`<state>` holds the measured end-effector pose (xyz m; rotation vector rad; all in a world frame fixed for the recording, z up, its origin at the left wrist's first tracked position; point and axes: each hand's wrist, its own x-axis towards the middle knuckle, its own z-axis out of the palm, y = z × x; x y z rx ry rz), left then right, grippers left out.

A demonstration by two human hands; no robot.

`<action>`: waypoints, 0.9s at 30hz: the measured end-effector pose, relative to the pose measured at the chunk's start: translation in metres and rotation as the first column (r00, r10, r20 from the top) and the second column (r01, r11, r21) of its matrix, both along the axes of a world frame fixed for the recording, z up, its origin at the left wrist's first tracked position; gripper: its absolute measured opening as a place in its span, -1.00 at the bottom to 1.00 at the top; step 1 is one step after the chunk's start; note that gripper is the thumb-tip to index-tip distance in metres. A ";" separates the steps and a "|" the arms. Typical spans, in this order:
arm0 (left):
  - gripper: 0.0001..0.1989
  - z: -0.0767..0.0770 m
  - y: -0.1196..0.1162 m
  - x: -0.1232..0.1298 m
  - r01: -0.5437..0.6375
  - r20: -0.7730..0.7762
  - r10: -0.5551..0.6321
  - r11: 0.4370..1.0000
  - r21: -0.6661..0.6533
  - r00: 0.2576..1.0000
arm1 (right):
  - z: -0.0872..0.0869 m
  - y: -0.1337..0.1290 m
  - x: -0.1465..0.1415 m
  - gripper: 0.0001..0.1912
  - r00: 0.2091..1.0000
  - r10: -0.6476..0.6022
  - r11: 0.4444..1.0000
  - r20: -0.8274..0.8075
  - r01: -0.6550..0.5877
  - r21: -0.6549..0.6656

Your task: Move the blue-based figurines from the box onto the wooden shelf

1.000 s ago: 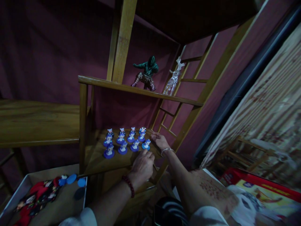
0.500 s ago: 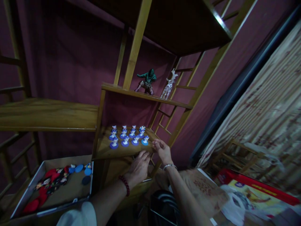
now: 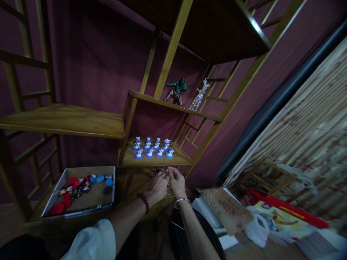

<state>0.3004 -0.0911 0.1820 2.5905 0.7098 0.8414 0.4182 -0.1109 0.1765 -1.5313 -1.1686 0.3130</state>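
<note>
My left hand (image 3: 158,187), with a dark red bead bracelet, and my right hand (image 3: 176,183), with a silver bangle, meet just below the front edge of a wooden shelf (image 3: 179,159). Their fingers are bent together and touch. Whatever they may hold is too small and dim to make out. Small white-and-purple figurines (image 3: 150,152) stand on round bases in rows on that shelf. At the right end of the front row, one figurine (image 3: 170,153) has a lighter blue base.
An open cardboard box (image 3: 94,204) at lower left holds red, black and blue figurines. On the shelf above stand a dark green hooded figure (image 3: 177,90) and a clear deer figure (image 3: 199,95). A black stool-like object (image 3: 200,231), bags and boxes lie at lower right.
My right hand has come away from the shelf's right front edge, down and left to my left hand. The view has shifted slightly. The figurines keep their rows.
</note>
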 end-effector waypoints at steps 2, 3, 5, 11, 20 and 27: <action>-0.61 -0.005 -0.001 -0.009 0.000 -0.029 -0.001 1.000 -0.029 1.000 | -0.008 -0.002 -0.009 -0.69 1.000 -0.005 1.000 0.028 0.006 -0.017; -0.62 -0.008 -0.002 -0.014 0.000 -0.038 -0.002 0.999 -0.048 0.999 | -0.012 -0.002 -0.013 -0.70 0.999 -0.002 1.000 0.039 0.003 -0.026; -0.62 -0.016 -0.002 -0.025 -0.001 -0.049 -0.003 0.996 -0.084 0.999 | -0.021 -0.003 -0.024 -0.71 0.998 0.020 0.998 0.052 -0.017 -0.056; -0.59 -0.041 -0.004 -0.064 -0.094 -0.158 0.070 0.983 -0.155 0.985 | -0.047 -0.001 -0.066 -0.73 0.994 0.104 0.985 0.043 -0.097 -0.144; -0.65 -0.068 0.000 -0.126 -0.248 -0.291 0.187 0.950 -0.192 0.938 | -0.084 0.012 -0.125 -0.74 0.970 0.210 0.954 0.126 -0.175 -0.243; -0.66 -0.083 0.007 -0.168 -0.314 -0.317 0.239 0.925 -0.212 0.918 | -0.106 0.024 -0.170 -0.73 0.953 0.272 0.929 0.130 -0.226 -0.293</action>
